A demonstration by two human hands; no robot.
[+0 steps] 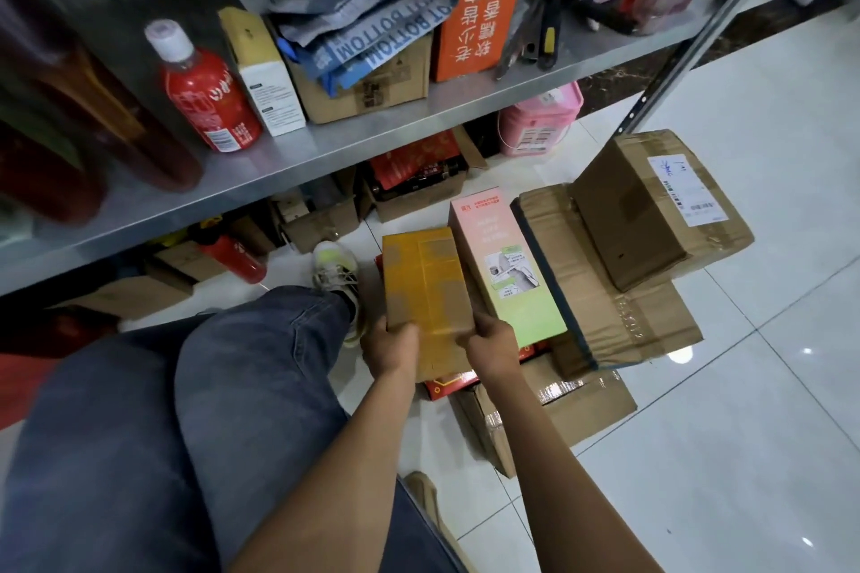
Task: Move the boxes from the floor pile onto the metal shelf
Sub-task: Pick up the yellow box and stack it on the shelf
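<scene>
A yellow-brown cardboard box (426, 288) lies at the left of the floor pile. My left hand (390, 345) grips its near left corner and my right hand (494, 343) grips its near right corner. Beside it on the right lies a pink and green printed box (505, 265), then a flat taped carton with a dark edge (600, 288) bearing a brown parcel with a white label (651, 209). A red box (446, 384) and another taped carton (567, 405) lie underneath. The metal shelf (298, 163) runs across the upper left, above the pile.
The shelf holds a red bottle (204, 98), a white box (267, 74), an open carton with grey bags (367, 74), an orange bag (484, 0) and dark jars at left. Cartons and a pink tub (540, 121) sit under it. My jeans leg (223, 386) and shoe (335, 265) are left of the pile.
</scene>
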